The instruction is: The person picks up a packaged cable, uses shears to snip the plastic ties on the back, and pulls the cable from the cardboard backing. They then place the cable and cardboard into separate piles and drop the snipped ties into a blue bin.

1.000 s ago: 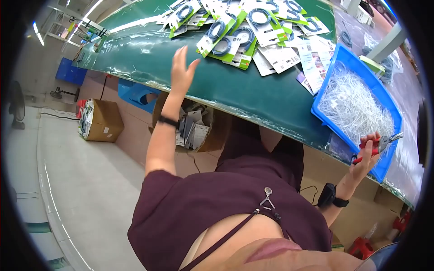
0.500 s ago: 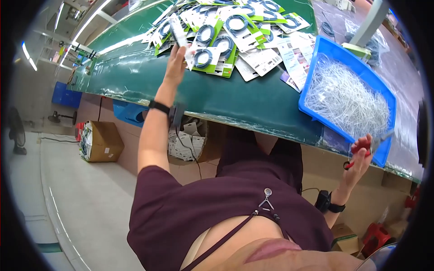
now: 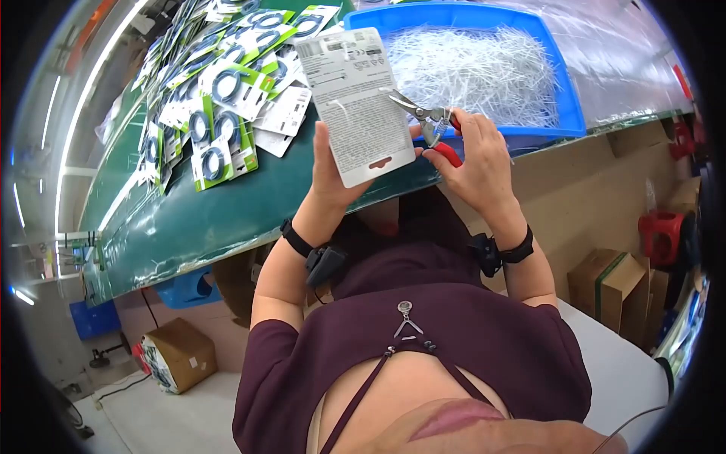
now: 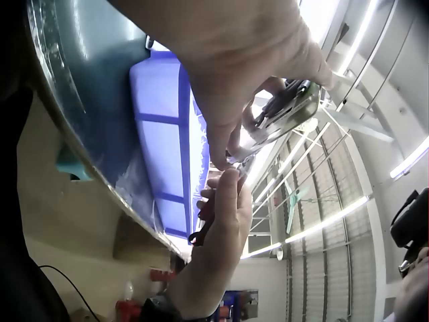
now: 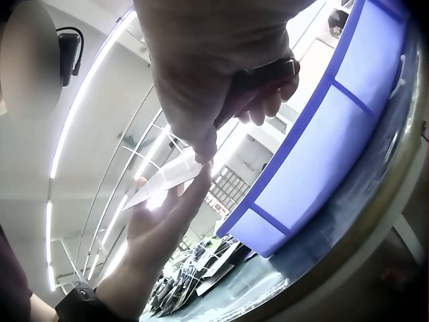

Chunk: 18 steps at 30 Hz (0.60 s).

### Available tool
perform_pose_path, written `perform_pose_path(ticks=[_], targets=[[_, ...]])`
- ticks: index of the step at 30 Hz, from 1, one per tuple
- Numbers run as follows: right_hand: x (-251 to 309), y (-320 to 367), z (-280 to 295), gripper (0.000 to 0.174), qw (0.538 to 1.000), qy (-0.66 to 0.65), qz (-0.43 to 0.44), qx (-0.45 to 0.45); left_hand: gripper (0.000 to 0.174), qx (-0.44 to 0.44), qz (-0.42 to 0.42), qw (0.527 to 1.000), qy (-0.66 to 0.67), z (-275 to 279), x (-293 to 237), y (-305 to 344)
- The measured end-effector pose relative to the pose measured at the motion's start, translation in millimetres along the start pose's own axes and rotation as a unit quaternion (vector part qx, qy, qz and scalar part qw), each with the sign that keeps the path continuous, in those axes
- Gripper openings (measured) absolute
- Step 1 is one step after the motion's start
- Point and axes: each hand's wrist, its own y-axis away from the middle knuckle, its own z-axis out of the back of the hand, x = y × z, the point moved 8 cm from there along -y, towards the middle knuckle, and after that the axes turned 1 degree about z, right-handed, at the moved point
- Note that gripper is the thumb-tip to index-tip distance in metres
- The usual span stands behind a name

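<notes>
My left hand point(image 3: 333, 174) grips a white cable package card point(image 3: 359, 144), its printed back turned up and the hang hole nearest my body. Thin pale tie ends point(image 3: 342, 107) stick out of the card's back. In my right hand point(image 3: 482, 163) are red-handled snips point(image 3: 428, 121), blades parted, with the tip overlapping the card's right edge in the head view. The two hands are close together at that edge. In the left wrist view, the card point(image 4: 291, 111) is seen edge-on, and the right hand point(image 4: 224, 221) is just below the left.
Behind the hands, a blue tray point(image 3: 571, 113) holds a heap of clear plastic strips point(image 3: 476, 76). Carded coiled cables point(image 3: 219, 113) are piled on the green table point(image 3: 265, 193) to the left. Cardboard boxes point(image 3: 181, 356) stand on the floor.
The left hand took a card from the pile and brought it in front of the body. The right hand moved the snips left to the card. The head view has turned right.
</notes>
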Motion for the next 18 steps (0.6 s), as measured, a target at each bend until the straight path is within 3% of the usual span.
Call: perform_pose_path(ticks=[5,11,18], targets=[[-16.4,3.9,3.2,0.058,1.000,0.005,-0.013,-0.004,0.087,-0.025,0.021,0.998,-0.060,1.6,19.2,-9.5],[-29.9,9.8,5.0,0.054,0.999,0.007,-0.035,0.008,0.085,0.007,0.056,0.998,-0.030,-11.6,33.6,-21.1],[-54.5,21.5,-4.5,0.048,0.984,-0.037,-0.138,0.105,0.085,-0.014,0.094,0.995,-0.021,-5.7,50.9,-32.2]])
